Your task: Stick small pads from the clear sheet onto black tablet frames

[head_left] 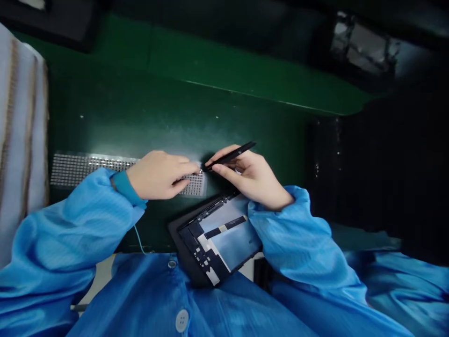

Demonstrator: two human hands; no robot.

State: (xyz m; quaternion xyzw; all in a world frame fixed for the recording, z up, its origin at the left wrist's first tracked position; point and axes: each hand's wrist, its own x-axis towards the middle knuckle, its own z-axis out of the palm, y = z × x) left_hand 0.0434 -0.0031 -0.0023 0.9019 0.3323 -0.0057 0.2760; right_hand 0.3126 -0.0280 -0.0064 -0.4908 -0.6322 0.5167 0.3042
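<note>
My left hand [159, 174] lies on the right end of a long clear strip of small gridded parts [84, 167] on the green surface, fingers curled and pressed down on it. My right hand [254, 175] grips black tweezers [231, 155] whose tip points left and meets the strip's right end by my left fingertips. An opened tablet-like device [215, 236] with exposed inner parts lies tilted below both hands, partly under my right sleeve.
The green work surface [168, 112] has a raised lighter green ledge [245, 75] at the back. A striped white cloth or panel [17, 131] stands at the left. A dark area fills the right side. My blue gown covers the near edge.
</note>
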